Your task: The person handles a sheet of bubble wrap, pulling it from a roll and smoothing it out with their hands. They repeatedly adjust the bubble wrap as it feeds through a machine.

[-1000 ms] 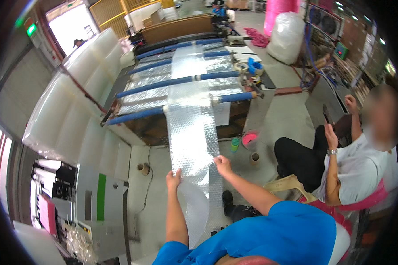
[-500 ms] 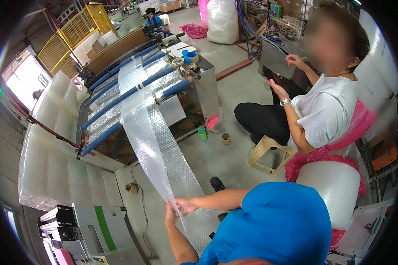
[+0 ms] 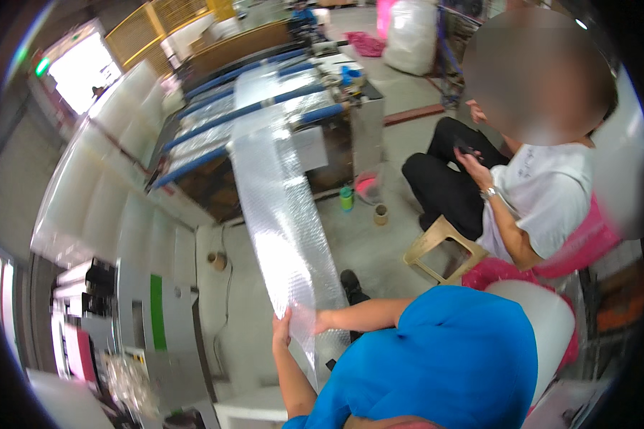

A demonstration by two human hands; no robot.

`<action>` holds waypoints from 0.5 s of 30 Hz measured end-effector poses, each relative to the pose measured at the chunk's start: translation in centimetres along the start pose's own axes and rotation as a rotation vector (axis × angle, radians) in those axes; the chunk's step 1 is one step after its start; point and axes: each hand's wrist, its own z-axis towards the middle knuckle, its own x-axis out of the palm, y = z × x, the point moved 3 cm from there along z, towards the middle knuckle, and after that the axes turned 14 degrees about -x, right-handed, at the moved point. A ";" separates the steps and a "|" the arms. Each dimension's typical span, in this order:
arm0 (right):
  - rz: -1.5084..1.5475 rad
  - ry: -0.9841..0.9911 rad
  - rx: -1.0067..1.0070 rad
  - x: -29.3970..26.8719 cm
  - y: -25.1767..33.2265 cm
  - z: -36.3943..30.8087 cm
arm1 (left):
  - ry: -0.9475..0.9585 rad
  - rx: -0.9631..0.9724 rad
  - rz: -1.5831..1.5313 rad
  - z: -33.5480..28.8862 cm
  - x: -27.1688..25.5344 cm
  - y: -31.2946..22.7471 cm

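A long strip of clear bubble wrap [image 3: 268, 214] comes off the roller machine [image 3: 200, 136] and slopes down to my hands. With my left hand [image 3: 283, 330] I grip its left edge, thumb uppermost. My right hand [image 3: 322, 322] is at the strip just to the right, its fingers behind the see-through film and blurred, so their grip is unclear. Below my hands the loose end of the wrap hangs down beside my blue shirt.
A seated person [image 3: 544, 186] with a phone is at the right, near a beige stool [image 3: 447, 250]. A green bottle [image 3: 346, 199], a pinkish tub [image 3: 368, 187] and cardboard cores [image 3: 380, 214] stand on the floor. Large wrapped rolls [image 3: 114, 179] line the left.
My hands have moved apart, the right one going behind the film. The strip has spread wider and flatter near them. My view has turned, shifting the scene rightward.
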 end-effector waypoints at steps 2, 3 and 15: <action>0.060 0.091 0.113 -0.9 -1.6 -0.2 | -0.224 0.070 0.152 -0.9 -0.6 -0.8; 0.124 0.015 0.307 -1.4 -1.2 -1.0 | -0.373 0.124 0.239 -2.0 -0.6 -1.5; -0.530 -0.541 0.406 -8.1 11.9 -8.7 | -0.663 0.280 0.418 -1.9 -3.1 -1.0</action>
